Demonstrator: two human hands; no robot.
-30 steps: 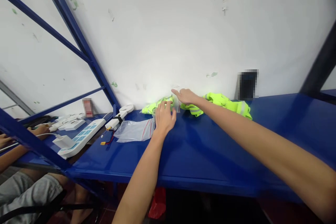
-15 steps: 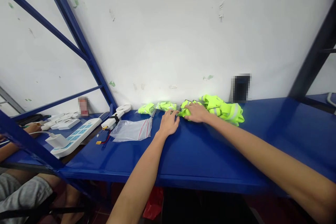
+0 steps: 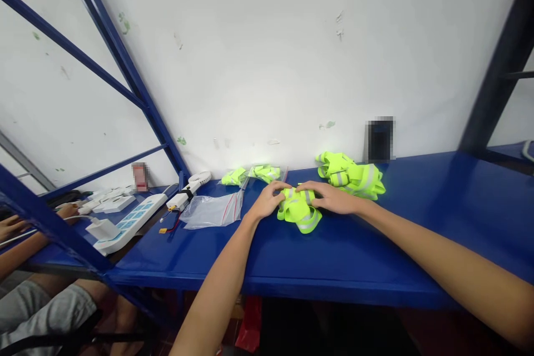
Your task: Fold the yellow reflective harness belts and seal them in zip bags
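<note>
Zip bag (image 3: 212, 210): lies flat, just left of your left hand (image 3: 269, 200).
Left hand: fingers curled onto the strap bundle (image 3: 299, 212), at its left edge.
Strap bundle: on the shelf (image 3: 375, 245), between your hands.
Right hand (image 3: 331, 197): closed over its top.
Risk: the loops may spring loose or slide if your hold slackens.
Shelf: glossy blue metal, with a scuffed white wall behind.

A clear zip bag (image 3: 212, 210), white fan (image 3: 192, 186) and power strip (image 3: 125, 222) lie on the blue shelf (image 3: 375, 245).
</note>
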